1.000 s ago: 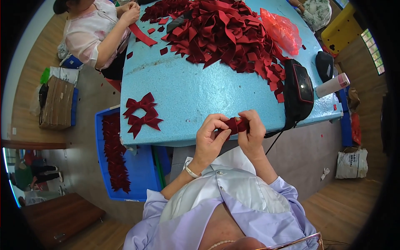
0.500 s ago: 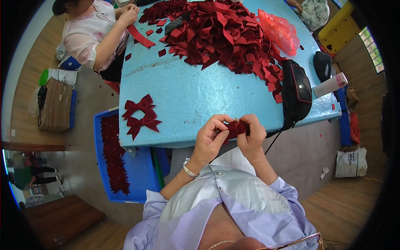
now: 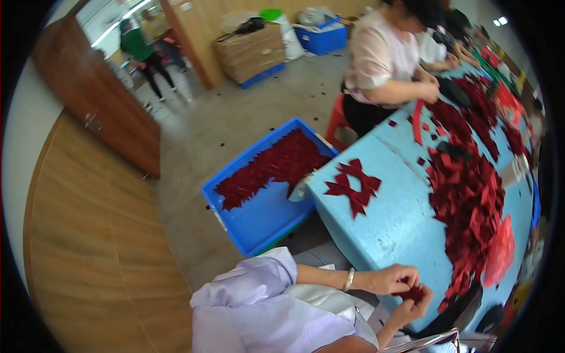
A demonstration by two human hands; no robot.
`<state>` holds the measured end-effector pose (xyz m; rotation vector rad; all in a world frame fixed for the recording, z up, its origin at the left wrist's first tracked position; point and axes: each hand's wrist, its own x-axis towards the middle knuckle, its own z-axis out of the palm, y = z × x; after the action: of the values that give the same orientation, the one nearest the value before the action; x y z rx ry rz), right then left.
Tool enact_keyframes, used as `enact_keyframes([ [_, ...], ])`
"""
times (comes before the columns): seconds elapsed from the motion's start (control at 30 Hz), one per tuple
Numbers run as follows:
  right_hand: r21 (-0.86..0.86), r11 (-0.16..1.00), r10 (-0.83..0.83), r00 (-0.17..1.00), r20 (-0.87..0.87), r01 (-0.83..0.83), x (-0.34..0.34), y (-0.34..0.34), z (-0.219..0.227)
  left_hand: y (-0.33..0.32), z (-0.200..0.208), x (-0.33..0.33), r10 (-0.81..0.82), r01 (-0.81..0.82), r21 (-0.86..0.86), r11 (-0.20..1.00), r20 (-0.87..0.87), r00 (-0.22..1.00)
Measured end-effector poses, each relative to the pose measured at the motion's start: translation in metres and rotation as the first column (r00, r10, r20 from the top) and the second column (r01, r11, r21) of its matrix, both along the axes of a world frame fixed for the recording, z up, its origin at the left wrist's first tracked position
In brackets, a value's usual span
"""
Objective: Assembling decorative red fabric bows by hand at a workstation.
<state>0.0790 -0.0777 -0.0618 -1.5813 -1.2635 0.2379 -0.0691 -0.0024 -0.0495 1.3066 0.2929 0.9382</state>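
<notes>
At the near edge of the light blue table (image 3: pixel 388 226), my left hand (image 3: pixel 389 279) and my right hand (image 3: pixel 412 310) meet over a small dark red ribbon piece (image 3: pixel 415 292). The fingers of both hands pinch it, and they cover much of it. A pale bangle circles my left wrist. Finished dark red bows (image 3: pixel 354 187) lie together on the table's left corner, away from my hands. Beyond my hands stretches a long heap of dark red ribbon pieces (image 3: pixel 462 206).
A blue crate (image 3: pixel 235 226) on the floor left of the table holds rows of red bows. A co-worker (image 3: pixel 382 65) handles red ribbon across the corner. A red plastic bag (image 3: pixel 499 253) lies beside the heap. Cartons (image 3: pixel 250 53) stand by the wall, near a brown door (image 3: pixel 100 94).
The view has swung left, bringing the crate, door and far room into fuller sight. Both hands still hold the ribbon piece between them.
</notes>
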Motion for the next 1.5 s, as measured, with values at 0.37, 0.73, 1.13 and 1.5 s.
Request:
enact_keyframes([
  [0.37,0.031,0.998,0.047,0.952,0.303,-0.059,-0.023,0.013,0.027,0.011,0.013,-0.023,-0.089,0.083,-0.156,0.984,-0.031,0.996],
  [0.73,0.083,0.99,0.094,0.974,0.205,-0.112,-0.023,0.031,-0.002,0.013,0.002,-0.031,0.092,-0.091,-0.012,0.996,0.086,0.992],
  [1.13,-0.025,0.966,0.235,0.914,-0.33,-0.257,-0.069,0.061,0.013,0.04,0.021,-0.086,0.241,-0.238,-0.096,0.967,0.026,0.97],
  [1.5,-0.033,0.984,0.166,0.973,-0.158,-0.174,-0.131,0.105,0.009,0.044,0.006,-0.128,0.415,-0.42,-0.182,0.889,-0.07,0.907],
])
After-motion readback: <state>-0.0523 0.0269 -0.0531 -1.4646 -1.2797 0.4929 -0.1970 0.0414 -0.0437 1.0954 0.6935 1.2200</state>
